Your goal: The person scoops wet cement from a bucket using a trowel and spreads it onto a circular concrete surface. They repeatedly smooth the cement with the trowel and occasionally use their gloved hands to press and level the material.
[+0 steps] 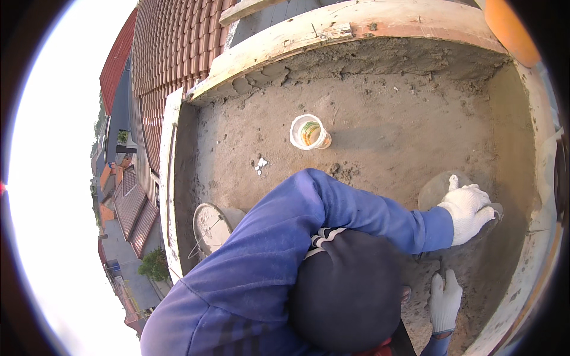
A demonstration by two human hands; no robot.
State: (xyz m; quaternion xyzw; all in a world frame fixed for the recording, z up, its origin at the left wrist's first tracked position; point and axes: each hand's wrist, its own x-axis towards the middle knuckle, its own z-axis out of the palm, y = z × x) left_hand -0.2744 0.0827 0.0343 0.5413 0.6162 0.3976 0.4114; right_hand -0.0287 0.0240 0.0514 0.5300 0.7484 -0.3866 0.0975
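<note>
My left hand (468, 212), in a white knit glove, reaches across to the right and is closed on a flat grey float (436, 188) with a rounded end. The float lies against the mortar-covered floor (380, 154), close to the right wall; its handle is hidden under the glove. Lower down, my right hand (445, 301), also gloved in white, has fingers stretched apart near the wet mortar, with no tool visible in it. My blue-sleeved left arm passes over a dark, rounded knee (347, 291) with white side stripes.
A plastic cup (326, 140) stands mid-floor, with white fragments (261, 163) nearby. At left is a bucket (205, 228) with a wire handle. Wooden boards (356, 18) edge the recess; an orange rounded object (512, 29) sits at the upper right corner. Tiled roofs (178, 47) lie beyond.
</note>
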